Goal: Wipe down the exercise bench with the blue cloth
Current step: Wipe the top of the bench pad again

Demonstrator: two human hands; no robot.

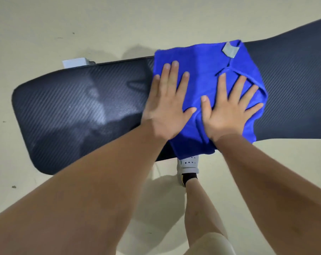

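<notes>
Head view, one entry per item.

Exercise bench (pixel 78 111): a long black pad with a woven, carbon-like texture, running beneath both hands and out past each of them; a pale sheen lay on the stretch beyond the left hand.

Blue cloth (pixel 202 70): microfibre, spread across the pad's width directly under both hands, its near edge drooping over the pad's near side below the wrists. A grey tag (pixel 230 50) sat at the far corner, beyond the right hand's fingertips, and a fold ran under them.

Left hand (pixel 168 105): flat, palm down, fingers spread and unclenched, pressed on the cloth's left part with its outer edge over bare pad. It gripped nothing. Its outline was slightly blurred.

Right hand (pixel 229 109): likewise flat and splayed, palm pressed on the cloth just beside the left hand, thumbs nearly meeting. No grasp.

White shoe (pixel 188 166): with a dark sock, on the pale floor (pixel 64 24) below the wrists, partly tucked under the pad's near edge.

White block (pixel 75 62): at the pad's far edge, beyond the left hand; what it was could not be told.
</notes>
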